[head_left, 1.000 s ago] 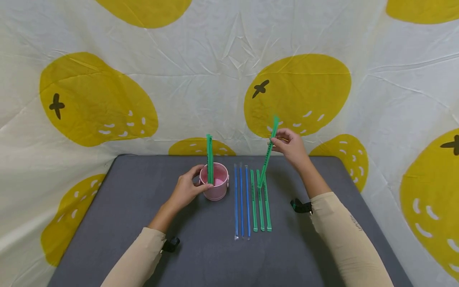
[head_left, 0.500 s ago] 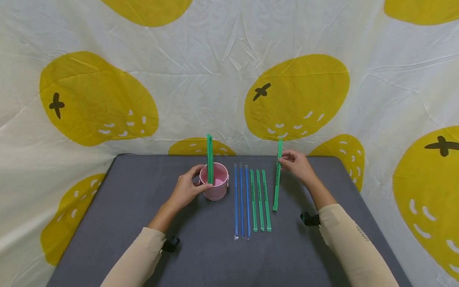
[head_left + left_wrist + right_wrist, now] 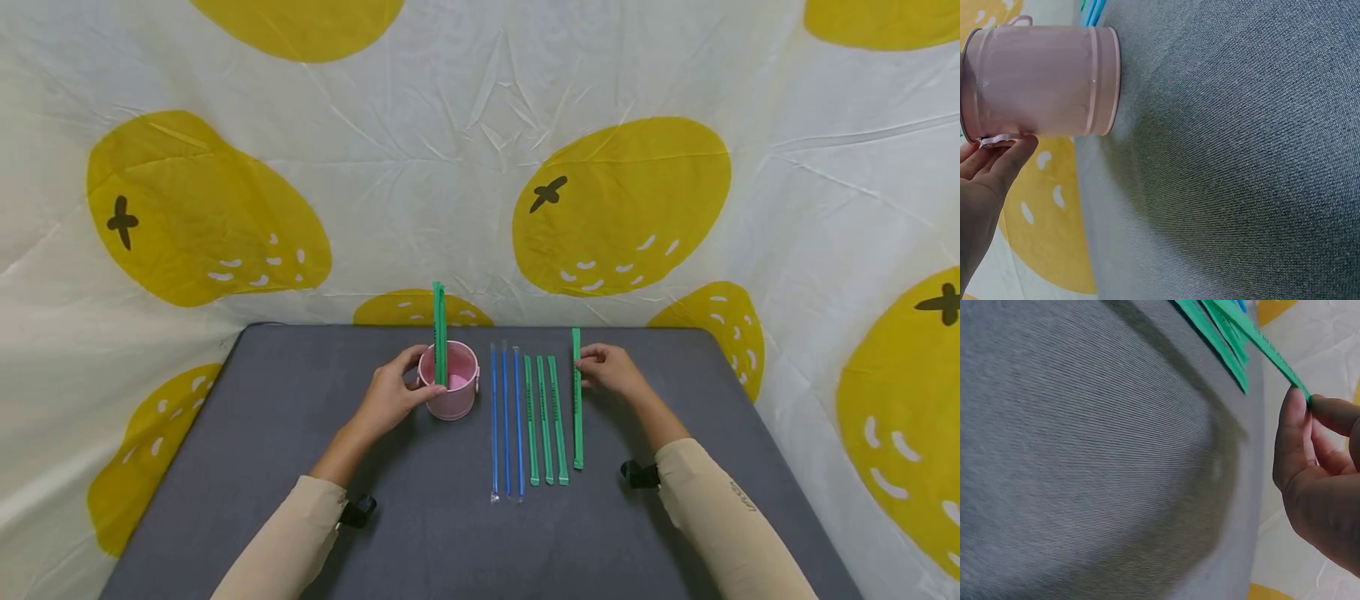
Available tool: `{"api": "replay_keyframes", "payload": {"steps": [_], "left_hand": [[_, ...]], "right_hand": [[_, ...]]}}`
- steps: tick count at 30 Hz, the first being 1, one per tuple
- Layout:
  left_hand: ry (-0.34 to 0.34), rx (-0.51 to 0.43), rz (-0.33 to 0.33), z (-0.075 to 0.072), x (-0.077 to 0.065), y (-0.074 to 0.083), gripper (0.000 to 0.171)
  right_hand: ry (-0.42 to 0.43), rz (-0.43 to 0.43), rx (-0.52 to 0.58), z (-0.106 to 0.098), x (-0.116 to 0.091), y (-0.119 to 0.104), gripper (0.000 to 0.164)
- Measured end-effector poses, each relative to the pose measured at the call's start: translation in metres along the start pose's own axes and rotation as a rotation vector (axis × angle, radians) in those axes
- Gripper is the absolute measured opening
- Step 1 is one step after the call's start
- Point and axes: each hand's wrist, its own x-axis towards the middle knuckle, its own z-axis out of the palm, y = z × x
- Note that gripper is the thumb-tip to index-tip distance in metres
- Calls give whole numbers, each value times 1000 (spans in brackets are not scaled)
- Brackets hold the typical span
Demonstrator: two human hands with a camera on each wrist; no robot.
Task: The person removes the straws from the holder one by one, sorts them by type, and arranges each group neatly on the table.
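My left hand [image 3: 386, 396] grips the left side of a small pink bucket [image 3: 452, 406], thumb at the front near the rim. The left wrist view shows my fingers at the handle lug of the bucket [image 3: 1035, 81]. Green paper-wrapped straws [image 3: 439, 325] stand upright in it. On the right, my right hand [image 3: 611, 368] pinches another green wrapped straw [image 3: 577, 417] near its upper part, thumb against fingertips. In the right wrist view this straw [image 3: 1272, 353] slants close over the table, its shadow lying beside it.
Three green wrapped straws [image 3: 544, 425] lie side by side on the dark grey table [image 3: 435, 533], left of the pinched one. Three blue straws in clear wrappers [image 3: 507, 433] lie between them and the bucket. A lemon-print cloth [image 3: 465, 100] hangs behind the table.
My right hand has brought the green straw down from above the row to its right side, lined up with the others. My left hand and the bucket stay put.
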Motion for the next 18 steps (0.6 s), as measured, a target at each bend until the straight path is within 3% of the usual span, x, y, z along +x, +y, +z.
{"api": "replay_keyframes", "payload": {"steps": [9,18], "left_hand": [[2,1,2,0,1,-1,76],[-10,9,-6,0,-1,1,77]], "right_hand": [[-5,68,85,12,0,13,39],[11,85,23,19,-4,15,37]]}}
